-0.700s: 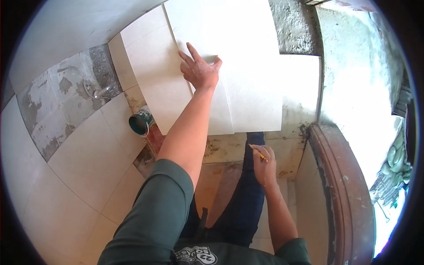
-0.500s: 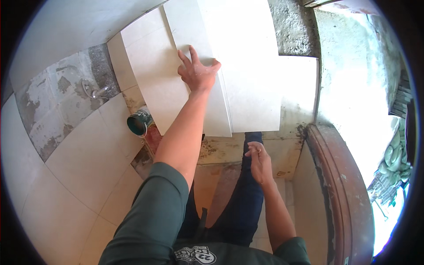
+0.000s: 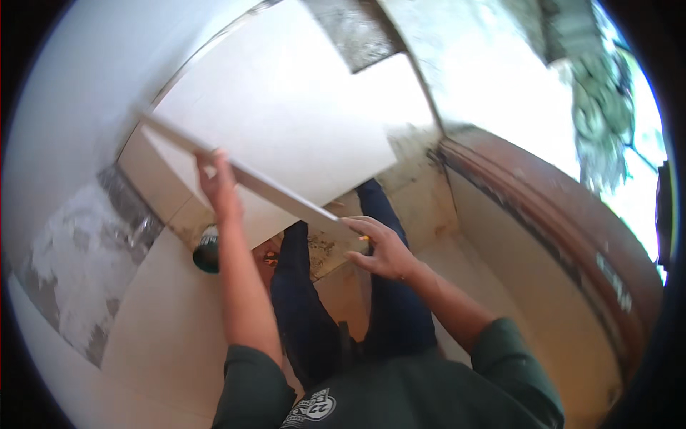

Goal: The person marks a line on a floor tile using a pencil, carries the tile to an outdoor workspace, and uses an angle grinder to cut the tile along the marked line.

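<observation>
A long, narrow strip of pale tile [image 3: 275,191] is raised on edge, slanting from the upper left down toward my legs. My left hand [image 3: 220,186] is closed on its middle, with the fingers partly blurred. At the near end my right hand [image 3: 382,247] grips the strip, fingers along the upper side and thumb below. Under and beyond the strip lies a large white tile sheet [image 3: 286,93], its near edge above my knees.
A dark green bucket [image 3: 206,252] stands left of my legs by the tiled wall. Further left is a bare, patchy cement wall section [image 3: 78,243]. A brown door frame [image 3: 543,193] runs along the right, with bright daylight beyond.
My left hand has lifted the strip off the large tile and tipped it on edge. My right hand has come up from beside my leg to its near end. The view has turned.
</observation>
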Demonstrator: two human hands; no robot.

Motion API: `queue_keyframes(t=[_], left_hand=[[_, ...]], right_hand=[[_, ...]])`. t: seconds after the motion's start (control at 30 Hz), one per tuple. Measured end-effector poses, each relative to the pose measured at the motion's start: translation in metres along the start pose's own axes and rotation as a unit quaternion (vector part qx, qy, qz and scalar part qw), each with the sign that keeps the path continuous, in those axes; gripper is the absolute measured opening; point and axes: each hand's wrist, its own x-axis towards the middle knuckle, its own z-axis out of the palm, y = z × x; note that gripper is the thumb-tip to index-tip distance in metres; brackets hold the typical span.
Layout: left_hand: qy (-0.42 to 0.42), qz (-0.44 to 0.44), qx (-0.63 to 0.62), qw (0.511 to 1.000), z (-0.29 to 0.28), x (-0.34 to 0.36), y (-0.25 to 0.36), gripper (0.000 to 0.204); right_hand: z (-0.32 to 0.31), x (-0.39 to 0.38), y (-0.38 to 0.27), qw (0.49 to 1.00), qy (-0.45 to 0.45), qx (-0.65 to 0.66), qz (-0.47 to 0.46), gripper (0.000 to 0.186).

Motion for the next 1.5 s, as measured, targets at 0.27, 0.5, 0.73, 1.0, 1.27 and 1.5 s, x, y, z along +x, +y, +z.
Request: queue_keyframes(t=[0.27, 0.5, 0.73, 1.0, 1.27, 1.5], left_hand=[[-0.090, -0.183, -0.185, 0.961, -0.067, -0.090, 0.113, 0.070], [-0.249, -0.265, -0.198, 0.910, -0.014, -0.201, 0.133, 0.067], [-0.390, -0.430, -0.232, 0.780, 0.112, -0.344, 0.098, 0.057], [-0.546, -0.245, 0.302, 0.742, 0.136, -0.387, -0.041, 0.071], [-0.476, 0.032, 0.632, 0.611, -0.036, -0.267, -0.049, 0.042], [-0.345, -0.082, 0.636, 0.686, -0.034, -0.259, -0.018, 0.046]], right_hand=[[0.023, -0.101, -0.105, 0.970, 0.103, -0.104, -0.193, 0.066], [0.001, -0.238, -0.146, 0.946, 0.186, -0.132, -0.231, 0.047], [-0.066, -0.385, -0.171, 0.936, 0.308, -0.143, -0.091, 0.039], [-0.116, -0.462, -0.041, 0.833, 0.510, 0.055, 0.208, 0.016], [-0.133, -0.492, 0.173, 0.745, 0.560, 0.053, 0.359, 0.034], [-0.109, -0.537, 0.336, 0.716, 0.557, 0.022, 0.420, 0.045]])
